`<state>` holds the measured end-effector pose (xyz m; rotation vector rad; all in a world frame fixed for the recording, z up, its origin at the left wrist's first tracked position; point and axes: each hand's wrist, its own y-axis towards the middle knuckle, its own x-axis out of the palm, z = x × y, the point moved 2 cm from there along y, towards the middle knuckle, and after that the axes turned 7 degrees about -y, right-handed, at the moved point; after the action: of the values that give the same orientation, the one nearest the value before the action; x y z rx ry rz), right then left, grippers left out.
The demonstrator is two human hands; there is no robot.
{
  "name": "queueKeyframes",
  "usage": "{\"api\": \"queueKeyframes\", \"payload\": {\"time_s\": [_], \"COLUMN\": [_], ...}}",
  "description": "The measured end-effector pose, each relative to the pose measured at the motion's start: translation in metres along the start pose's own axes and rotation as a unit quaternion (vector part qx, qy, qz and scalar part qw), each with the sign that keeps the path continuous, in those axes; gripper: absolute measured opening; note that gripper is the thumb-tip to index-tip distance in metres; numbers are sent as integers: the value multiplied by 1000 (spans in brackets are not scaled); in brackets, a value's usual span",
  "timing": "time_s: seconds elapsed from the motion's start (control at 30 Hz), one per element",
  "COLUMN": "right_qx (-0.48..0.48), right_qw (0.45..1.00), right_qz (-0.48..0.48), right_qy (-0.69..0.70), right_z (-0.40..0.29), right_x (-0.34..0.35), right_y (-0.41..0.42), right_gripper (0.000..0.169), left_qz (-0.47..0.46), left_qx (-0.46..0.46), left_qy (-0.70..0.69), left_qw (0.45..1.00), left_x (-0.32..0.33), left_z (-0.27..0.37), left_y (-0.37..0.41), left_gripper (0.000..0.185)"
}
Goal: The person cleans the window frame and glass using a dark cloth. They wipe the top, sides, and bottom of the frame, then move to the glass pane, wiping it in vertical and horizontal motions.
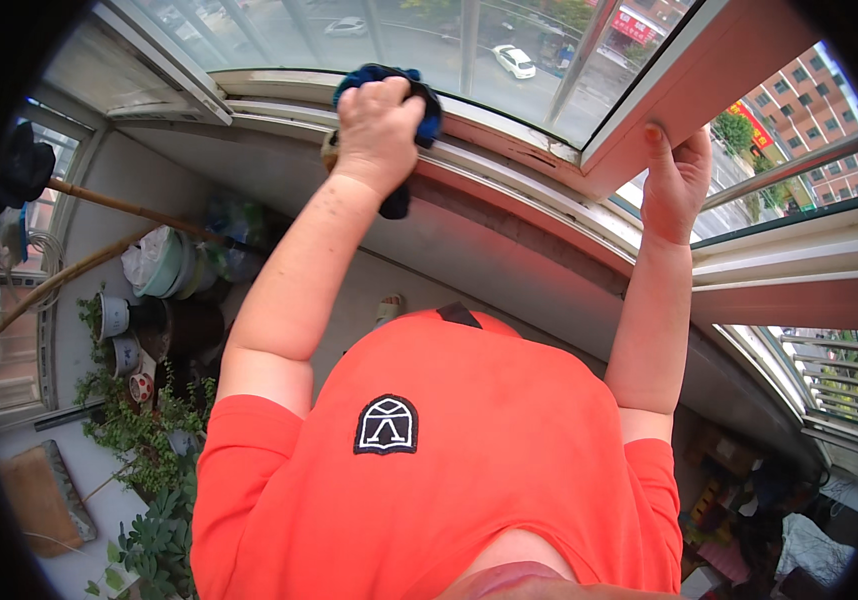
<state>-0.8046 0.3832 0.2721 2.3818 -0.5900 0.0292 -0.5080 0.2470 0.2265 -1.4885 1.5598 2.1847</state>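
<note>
My left hand (378, 127) is closed around a bunched dark blue and black cloth (429, 112). It presses the cloth against the lower frame of the window, just above the sill track (466, 159). Part of the cloth hangs down below my wrist. On the right, my right hand (676, 180) grips the upright edge of the sliding window sash (669, 90), thumb on the inner face. The fingers behind that edge are partly hidden. Between my hands stretches the sash's glass pane (429, 52), with metal bars outside it.
Bamboo poles (91, 193) slant across the left side. Stacked basins (163, 262), flower pots (112, 316) and leafy plants (136, 427) stand below them. Another window sash (166, 75) angles in at upper left. Assorted items and a white cloth (811, 551) lie at lower right.
</note>
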Motion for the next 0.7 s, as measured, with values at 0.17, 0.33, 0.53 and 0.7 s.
{"api": "queueKeyframes", "payload": {"time_s": [0.17,0.33,0.53,0.7], "right_qx": [-5,-3,-9,-11], "right_qw": [1000,1000,1000,999], "right_qz": [-5,17,23,39], "right_qy": [-6,-6,-17,-19], "right_z": [5,13,13,13], "right_x": [-4,-10,-9,-9], "right_y": [0,-1,-5,-6], "right_gripper": [35,37,37,39], "left_qz": [133,121,134,162], "left_qx": [-104,-288,-286,-357], "left_qy": [-327,-823,-307,-552], "left_qw": [930,473,898,736], "left_x": [-10,-45,11,14], "left_z": [-69,-77,-140,-106], "left_y": [10,30,-40,-60], "left_gripper": [30,26,43,38]}}
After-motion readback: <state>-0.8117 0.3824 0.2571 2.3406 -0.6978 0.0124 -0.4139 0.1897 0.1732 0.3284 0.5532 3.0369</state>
